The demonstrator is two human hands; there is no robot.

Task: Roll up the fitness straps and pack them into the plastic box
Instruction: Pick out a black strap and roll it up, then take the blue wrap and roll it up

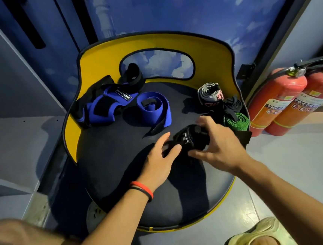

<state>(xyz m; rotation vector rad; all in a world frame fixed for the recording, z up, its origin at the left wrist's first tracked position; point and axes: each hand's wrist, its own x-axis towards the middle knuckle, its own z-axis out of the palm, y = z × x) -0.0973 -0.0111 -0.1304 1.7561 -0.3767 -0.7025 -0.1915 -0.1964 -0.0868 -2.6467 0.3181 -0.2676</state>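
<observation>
1. The left hand (159,153) and the right hand (221,142) curl their fingers around a part-rolled black cloth strap (189,139) on the dark round chair seat (111,165).
2. Just beside it, three look done: a green rolled strap (236,121), a black rolled strap (232,104) and a grey-and-pink rolled strap (211,94).
3. Farther back, a loose blue strap (153,109) and a blue-and-black strap pile (100,106) wait.
4. No plastic box shows, so I think packing is not started.

Only one view here: a wide-angle head cam, looking steeply down and a bit forward onto a chair seat (111,156) from close range. The wearer's knee (20,242) sits bottom left, a shoe (260,233) bottom right, wall (186,12) up top, edges bowed.
</observation>
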